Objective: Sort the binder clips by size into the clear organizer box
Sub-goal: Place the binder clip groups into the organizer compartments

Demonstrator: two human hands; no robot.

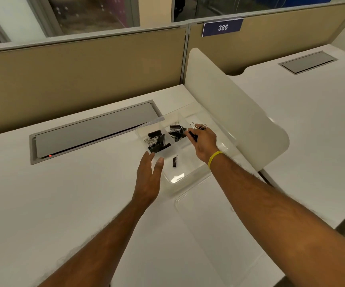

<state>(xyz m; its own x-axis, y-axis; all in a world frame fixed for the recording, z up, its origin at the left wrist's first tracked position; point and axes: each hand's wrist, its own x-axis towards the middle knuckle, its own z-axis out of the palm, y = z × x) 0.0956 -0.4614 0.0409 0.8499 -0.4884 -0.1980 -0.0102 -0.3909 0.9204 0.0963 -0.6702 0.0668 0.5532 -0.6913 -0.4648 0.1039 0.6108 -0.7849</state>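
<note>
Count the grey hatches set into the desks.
2 grey hatches: one in the near desk, left of the organizer box; one in the far right desk. None seems hidden.

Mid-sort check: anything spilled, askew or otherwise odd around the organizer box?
Nothing spilled: no clips lie on the desk outside the organizer box. One small clip stands alone, seemingly on edge, in the near compartment, apart from the piles in the far compartments. The right hand holds a handful of clips.

At 12 o'clock you can reach down into the open-topped clear plastic organizer box (175, 179) unhindered. The tall white rounded divider panel (235, 112) walls off 2 o'clock, just beside it. The flat white desktop (64, 193) gives you passage at 9 o'clock.
</note>
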